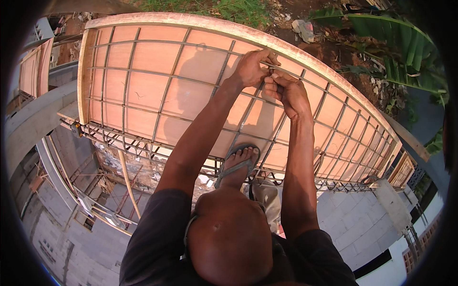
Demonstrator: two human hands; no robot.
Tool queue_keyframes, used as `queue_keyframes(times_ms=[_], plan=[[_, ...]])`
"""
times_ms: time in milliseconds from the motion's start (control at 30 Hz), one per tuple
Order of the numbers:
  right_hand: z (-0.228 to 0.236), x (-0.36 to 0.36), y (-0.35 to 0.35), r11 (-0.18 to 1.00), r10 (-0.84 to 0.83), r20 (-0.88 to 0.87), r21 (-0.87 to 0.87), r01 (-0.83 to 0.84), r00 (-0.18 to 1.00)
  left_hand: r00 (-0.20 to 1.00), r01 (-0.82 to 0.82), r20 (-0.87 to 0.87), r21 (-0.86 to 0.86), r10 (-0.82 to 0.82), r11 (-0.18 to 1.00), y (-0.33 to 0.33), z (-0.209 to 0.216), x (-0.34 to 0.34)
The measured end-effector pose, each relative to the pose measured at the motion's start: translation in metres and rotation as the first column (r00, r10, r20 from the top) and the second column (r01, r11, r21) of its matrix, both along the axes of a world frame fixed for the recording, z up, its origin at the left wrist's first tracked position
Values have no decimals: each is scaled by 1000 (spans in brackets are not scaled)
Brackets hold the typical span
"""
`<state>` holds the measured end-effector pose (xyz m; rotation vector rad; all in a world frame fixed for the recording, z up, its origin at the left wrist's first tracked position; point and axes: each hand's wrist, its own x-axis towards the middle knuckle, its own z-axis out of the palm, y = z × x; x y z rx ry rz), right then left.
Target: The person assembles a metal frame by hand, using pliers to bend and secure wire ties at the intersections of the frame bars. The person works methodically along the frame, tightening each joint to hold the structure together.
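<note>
While both hands pinch one ribbed steel bar (286,72), left hand (250,69), right hand (288,93), smooth plywood formwork (143,95) beneath.

No packages, labels, signs, screens.

A building site, on an upper level of an unfinished house: a steel rebar grid (157,95) lies over plywood formwork (152,62) edged with timber, grey block walls (353,224) stand bare below, and what seem to be propping poles (128,183) rise from the rubble underneath; bare earth and banana leaves (405,43) border it
</note>
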<state>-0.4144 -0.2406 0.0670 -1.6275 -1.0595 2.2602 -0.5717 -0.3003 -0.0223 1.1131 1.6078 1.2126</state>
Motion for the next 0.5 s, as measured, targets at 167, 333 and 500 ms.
queue_keyframes(times_ms=[167,333,500], plan=[[-3,-13,24,941,27,375,304,-151,927,999,-41,-11,-108,40,993,2,3,1],[-64,-6,28,877,-39,174,478,-49,984,971,-149,197,41,139,988,5,-23,12],[-56,-3,27,844,30,347,494,-209,937,972,-177,168,51,166,983,6,-21,10]])
